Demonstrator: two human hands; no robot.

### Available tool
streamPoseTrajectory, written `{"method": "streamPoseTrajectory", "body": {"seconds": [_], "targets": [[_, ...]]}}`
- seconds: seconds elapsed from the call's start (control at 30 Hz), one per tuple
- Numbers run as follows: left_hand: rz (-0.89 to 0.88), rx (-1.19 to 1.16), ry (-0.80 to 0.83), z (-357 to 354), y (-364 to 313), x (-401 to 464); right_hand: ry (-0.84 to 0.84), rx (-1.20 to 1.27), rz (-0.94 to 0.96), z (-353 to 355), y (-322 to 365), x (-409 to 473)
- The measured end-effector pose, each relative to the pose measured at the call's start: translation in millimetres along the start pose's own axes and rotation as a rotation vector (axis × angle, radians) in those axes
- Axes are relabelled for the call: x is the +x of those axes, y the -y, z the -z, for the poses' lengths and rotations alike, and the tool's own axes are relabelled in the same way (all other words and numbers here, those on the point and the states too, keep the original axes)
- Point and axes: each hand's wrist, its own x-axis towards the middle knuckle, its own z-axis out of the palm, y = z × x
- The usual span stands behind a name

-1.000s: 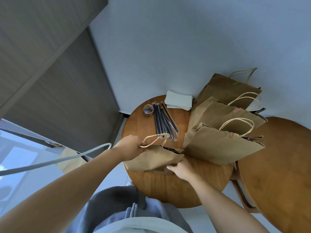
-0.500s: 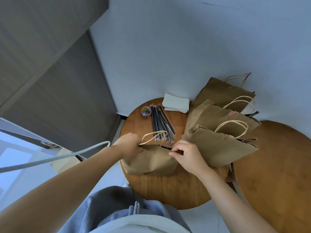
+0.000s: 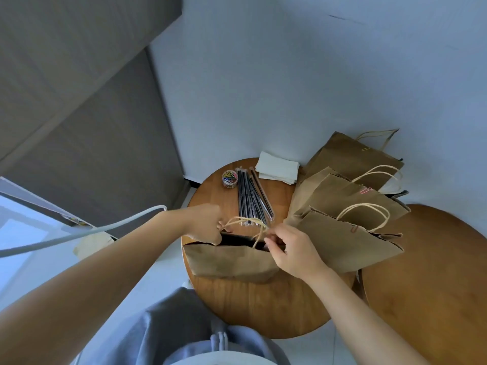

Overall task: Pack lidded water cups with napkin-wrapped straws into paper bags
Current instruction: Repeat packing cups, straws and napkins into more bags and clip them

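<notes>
A brown paper bag stands open at the round desk's near-left edge. The left hand grips its far rim, and the right hand pinches its right rim. Straws lie just behind.

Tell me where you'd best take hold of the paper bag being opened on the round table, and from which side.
Probably at the mouth rim of the paper bag, one hand per end, coming from above. It lies with its dark opening facing up, and the left hand and right hand already grip there. The twine handles are slack loops, so they would not spread the mouth.
</notes>
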Motion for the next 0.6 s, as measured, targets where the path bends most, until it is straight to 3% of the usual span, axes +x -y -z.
{"method": "streamPoseTrajectory", "body": {"seconds": [0.17, 0.37, 0.6], "targets": [[-0.040, -0.155, -0.001, 23, 16, 15, 0.142, 0.229, -0.225, 12, -3, 39], [0.005, -0.253, -0.210, 31, 44, 78, 0.280, 0.170, -0.326, 2, -14, 123], [0.089, -0.352, -0.220, 33, 92, 174, 0.384, 0.047, -0.382, -62, -57, 223]]}}
